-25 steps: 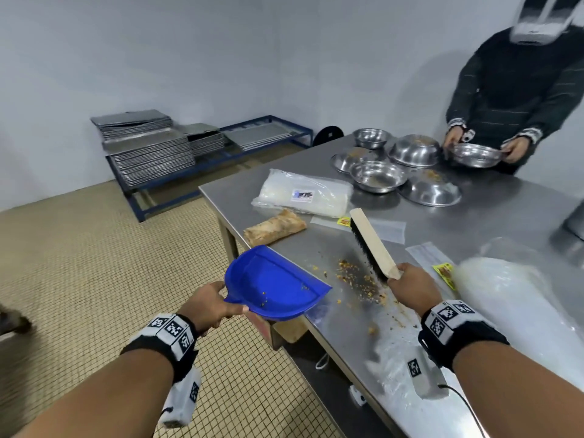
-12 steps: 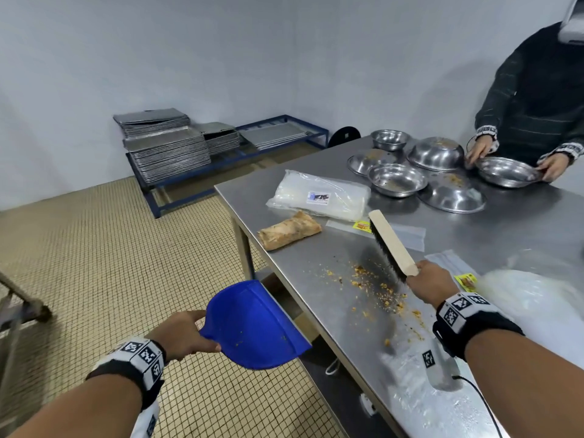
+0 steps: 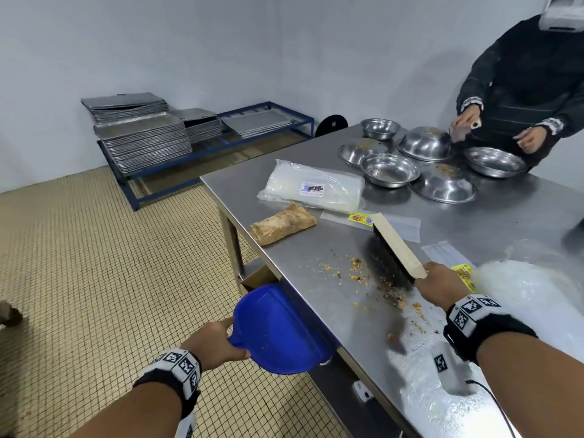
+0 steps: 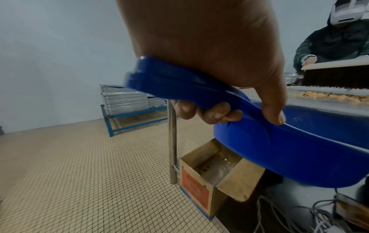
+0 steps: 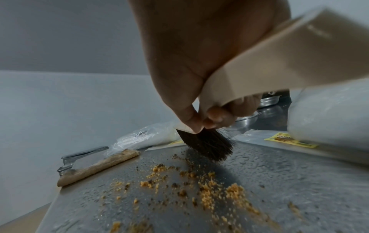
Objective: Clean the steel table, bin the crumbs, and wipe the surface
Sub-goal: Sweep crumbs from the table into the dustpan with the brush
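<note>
My left hand (image 3: 218, 344) grips the handle of a blue dustpan (image 3: 278, 330), held just below the near edge of the steel table (image 3: 316, 311); in the left wrist view my fingers (image 4: 211, 113) curl round the dustpan (image 4: 289, 151) handle. My right hand (image 3: 441, 284) holds a wooden brush (image 3: 395, 245) with dark bristles standing on the table. Orange and dark crumbs (image 3: 357, 270) lie scattered left of the bristles and towards me. In the right wrist view the brush (image 5: 207, 145) sits behind the crumbs (image 5: 207, 189).
A rolled brown cloth (image 3: 282, 224) and plastic bags (image 3: 313, 186) lie on the table. Several steel bowls (image 3: 390, 170) stand at the far end, where another person (image 3: 521, 90) works. An open cardboard box (image 4: 211, 175) stands under the table. Stacked trays (image 3: 142, 134) fill a blue rack.
My left hand lowered the dustpan off the table, then brought it up against the table's near edge. The brush stayed on the table beside the crumbs.
</note>
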